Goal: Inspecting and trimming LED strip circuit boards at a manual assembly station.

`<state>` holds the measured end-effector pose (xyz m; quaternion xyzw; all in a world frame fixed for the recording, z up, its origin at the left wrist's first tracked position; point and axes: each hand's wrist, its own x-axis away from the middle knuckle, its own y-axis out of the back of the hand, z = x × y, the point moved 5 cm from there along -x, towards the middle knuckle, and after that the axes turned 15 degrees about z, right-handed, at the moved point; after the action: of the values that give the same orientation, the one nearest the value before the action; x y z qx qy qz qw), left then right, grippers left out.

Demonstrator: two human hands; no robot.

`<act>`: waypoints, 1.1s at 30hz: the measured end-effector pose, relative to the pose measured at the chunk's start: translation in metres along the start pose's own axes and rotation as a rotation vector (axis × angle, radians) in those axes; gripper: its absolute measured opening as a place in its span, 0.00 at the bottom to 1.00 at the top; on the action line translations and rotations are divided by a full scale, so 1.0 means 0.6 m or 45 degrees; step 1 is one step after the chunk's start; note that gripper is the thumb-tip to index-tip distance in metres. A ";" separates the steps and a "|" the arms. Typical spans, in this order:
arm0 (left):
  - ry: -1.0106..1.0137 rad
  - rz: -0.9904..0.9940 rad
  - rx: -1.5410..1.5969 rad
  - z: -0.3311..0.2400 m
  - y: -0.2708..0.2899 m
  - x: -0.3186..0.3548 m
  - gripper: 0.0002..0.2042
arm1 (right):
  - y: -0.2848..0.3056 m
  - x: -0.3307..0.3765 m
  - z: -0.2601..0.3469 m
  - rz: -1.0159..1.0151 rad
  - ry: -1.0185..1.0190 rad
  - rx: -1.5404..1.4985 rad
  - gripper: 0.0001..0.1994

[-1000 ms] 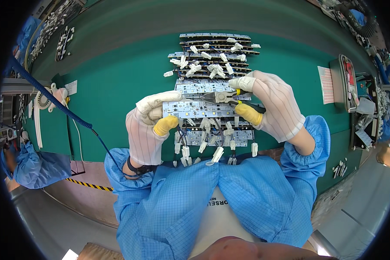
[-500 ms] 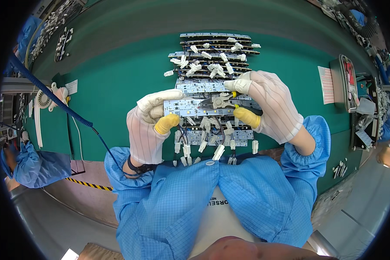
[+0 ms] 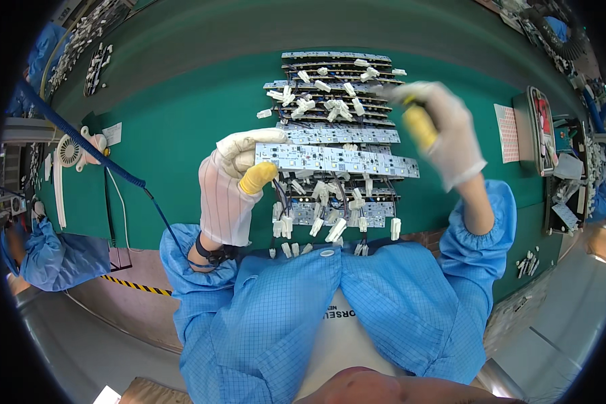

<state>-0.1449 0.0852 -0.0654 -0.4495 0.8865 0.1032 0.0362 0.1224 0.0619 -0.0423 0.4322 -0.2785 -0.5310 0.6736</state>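
My left hand [image 3: 232, 182], in a white striped glove with a yellow thumb cover, pinches the left end of a long white circuit board strip [image 3: 337, 160]. The strip is held slightly tilted above other boards. My right hand [image 3: 444, 131], gloved alike and smeared by motion, is up to the right of the strip, closed around diagonal cutters [image 3: 387, 91] whose blurred jaws point left. Beneath and beyond lie rows of similar circuit boards [image 3: 337, 56], with dark wires and white plug connectors [image 3: 337, 230] hanging from them.
A green mat [image 3: 175, 148] covers the bench. At the left stand a small white fan [image 3: 81, 149] and a coiled blue cord [image 3: 114, 175]. A metal tin [image 3: 537, 128] and a printed sheet [image 3: 507, 131] are at the right. Another person's blue sleeve [image 3: 64, 256] shows far left.
My right hand has lifted the cutters off the strip and swung them up and to the right. The strip's right part is now uncovered. My left hand keeps its hold.
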 end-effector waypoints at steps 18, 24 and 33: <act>-0.177 -0.229 0.135 -0.027 0.067 -0.035 0.25 | 0.016 -0.014 0.039 0.174 -0.095 -1.119 0.35; -0.136 -0.281 0.165 0.008 0.075 -0.033 0.24 | 0.008 0.017 -0.102 0.012 -0.182 -0.210 0.40; -0.047 -0.197 0.208 0.018 0.062 -0.032 0.26 | -0.045 0.141 -0.258 -0.051 -0.721 0.501 0.25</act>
<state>-0.1641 0.1241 -0.0673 -0.5103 0.8538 0.0359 0.0970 0.2625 0.0237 -0.1457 0.3947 -0.5427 -0.5792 0.4628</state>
